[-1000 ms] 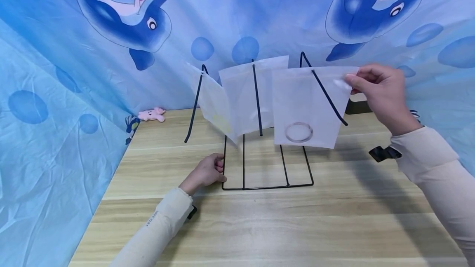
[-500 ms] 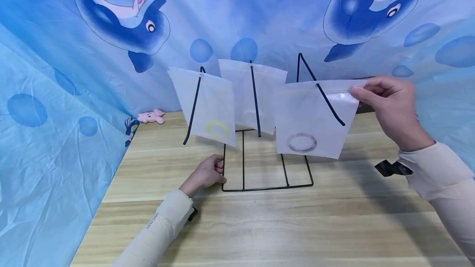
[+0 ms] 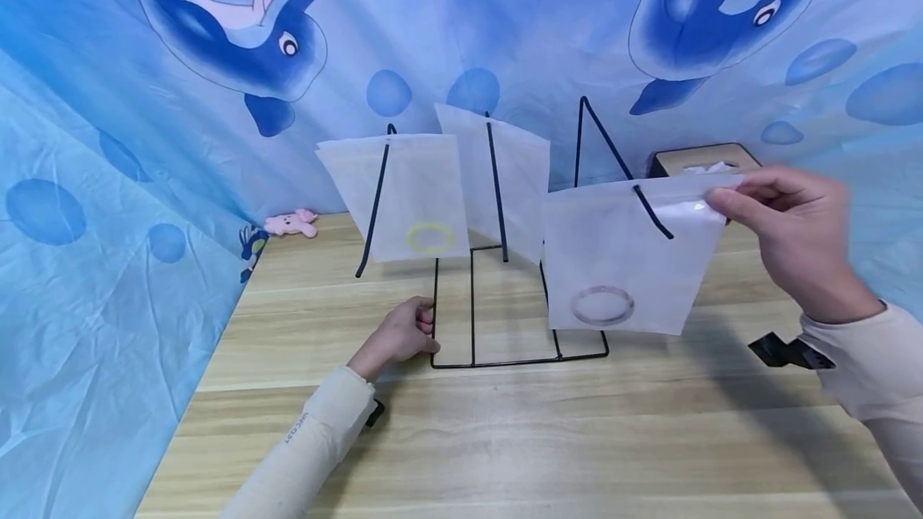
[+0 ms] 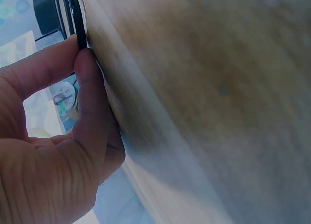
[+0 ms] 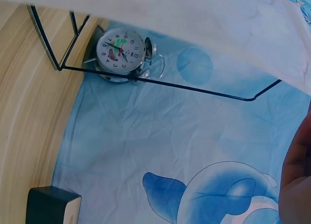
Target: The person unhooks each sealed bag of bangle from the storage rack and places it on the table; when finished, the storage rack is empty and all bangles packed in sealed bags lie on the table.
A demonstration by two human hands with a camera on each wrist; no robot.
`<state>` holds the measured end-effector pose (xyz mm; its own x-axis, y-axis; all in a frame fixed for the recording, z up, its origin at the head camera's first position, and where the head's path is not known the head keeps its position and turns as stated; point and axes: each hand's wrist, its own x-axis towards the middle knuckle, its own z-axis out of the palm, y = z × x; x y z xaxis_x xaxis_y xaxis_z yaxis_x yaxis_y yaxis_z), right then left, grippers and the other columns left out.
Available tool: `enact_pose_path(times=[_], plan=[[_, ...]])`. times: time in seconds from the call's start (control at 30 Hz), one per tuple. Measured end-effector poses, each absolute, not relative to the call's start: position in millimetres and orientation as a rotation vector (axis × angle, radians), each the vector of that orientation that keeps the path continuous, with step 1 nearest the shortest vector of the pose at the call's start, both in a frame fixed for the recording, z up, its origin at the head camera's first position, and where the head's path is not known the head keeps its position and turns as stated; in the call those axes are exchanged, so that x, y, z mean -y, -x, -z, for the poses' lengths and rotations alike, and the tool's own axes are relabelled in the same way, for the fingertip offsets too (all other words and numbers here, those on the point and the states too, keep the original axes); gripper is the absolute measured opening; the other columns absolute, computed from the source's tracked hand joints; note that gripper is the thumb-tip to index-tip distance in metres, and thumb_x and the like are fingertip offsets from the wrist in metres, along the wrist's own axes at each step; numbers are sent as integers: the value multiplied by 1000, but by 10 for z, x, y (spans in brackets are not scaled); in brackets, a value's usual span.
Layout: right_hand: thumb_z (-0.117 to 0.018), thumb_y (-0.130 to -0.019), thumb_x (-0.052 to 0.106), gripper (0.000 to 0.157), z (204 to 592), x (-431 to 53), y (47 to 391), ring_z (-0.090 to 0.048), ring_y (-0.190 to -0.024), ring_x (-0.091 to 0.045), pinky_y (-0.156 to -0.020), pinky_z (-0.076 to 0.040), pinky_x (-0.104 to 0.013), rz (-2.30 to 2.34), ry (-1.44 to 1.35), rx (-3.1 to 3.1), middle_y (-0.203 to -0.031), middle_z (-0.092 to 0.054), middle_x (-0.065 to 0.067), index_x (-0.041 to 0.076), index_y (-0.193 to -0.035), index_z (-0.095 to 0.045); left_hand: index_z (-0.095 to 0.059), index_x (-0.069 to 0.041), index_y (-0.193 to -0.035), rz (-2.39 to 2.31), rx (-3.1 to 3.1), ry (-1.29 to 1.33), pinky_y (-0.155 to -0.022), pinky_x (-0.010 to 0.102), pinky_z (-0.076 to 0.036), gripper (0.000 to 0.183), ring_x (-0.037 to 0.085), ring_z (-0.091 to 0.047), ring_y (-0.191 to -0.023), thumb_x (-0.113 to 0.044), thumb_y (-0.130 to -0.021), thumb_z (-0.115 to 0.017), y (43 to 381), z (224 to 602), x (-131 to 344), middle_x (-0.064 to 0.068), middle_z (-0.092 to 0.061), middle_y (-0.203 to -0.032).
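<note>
A black wire rack [image 3: 473,303] stands on the table with three arms, each threaded through the top of a translucent white zip bag. My right hand [image 3: 800,235] pinches the top right corner of the right bag [image 3: 649,255], which hangs partway down its arm, close to the tip. A pale ring-shaped bangle [image 3: 602,322] shows at its bottom. The left bag [image 3: 429,183] contains a yellow ring [image 3: 429,251]; the middle bag [image 3: 526,191] is turned sideways. With thumb and finger, my left hand [image 3: 395,336] grips the rack's left base wire, seen close up in the left wrist view.
At the back right stands a tissue box [image 3: 671,162], partly behind the right hand's bag. A pink plush toy [image 3: 292,223] lies at the back left. The right wrist view shows an alarm clock [image 5: 120,49] by the blue dolphin curtain [image 5: 146,127].
My right hand has moved right and down, drawing the right bag along its arm toward the tip. The left bag has swung to face front; the middle one has turned. My left hand stays put.
</note>
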<state>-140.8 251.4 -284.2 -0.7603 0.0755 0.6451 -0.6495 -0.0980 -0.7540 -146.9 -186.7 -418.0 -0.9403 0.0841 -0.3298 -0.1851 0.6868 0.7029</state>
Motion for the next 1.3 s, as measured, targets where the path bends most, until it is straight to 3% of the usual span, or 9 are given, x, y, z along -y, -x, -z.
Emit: enact_pose_path(times=[0.73,0.93,1.17,1.3], plan=[[-59,-86,-26,8,2979,-2710,1091,-69,-80,-27,-77,-56,-26,-2153,-976,1431,-90,-71,-27,-32,-91,-58,-46,1,-145,-1124,-2562,80,-87,37,-48,79,21,-56,-94,8,-74,-81,1481,4167,1854,7,-57,-106],[-58,-87,-25,8,3057,-2849,1078,-70,-85,-28,-80,-56,-26,-2193,-960,1461,-94,-71,-26,-31,-93,-59,-46,1,-145,-1130,-2560,86,-86,37,-48,79,21,-55,-93,7,-74,-81,1477,4160,1866,8,-56,-106],[-47,-93,-26,22,3271,-3211,1178,-67,-77,-19,-66,-55,-22,-2228,-816,1797,-95,-72,-16,-20,-100,-66,-47,1,-144,-1127,-2564,96,-87,37,-48,79,20,-56,-93,7,-73,-82,1468,4158,1864,7,-57,-105],[-51,-95,-19,21,3398,-3404,1293,-57,-66,-16,-56,-47,-25,-2115,-539,2127,-86,-69,-9,-10,-98,-70,-48,1,-144,-1117,-2573,87,-86,37,-48,79,20,-56,-92,7,-73,-82,1470,4158,1867,6,-58,-104]])
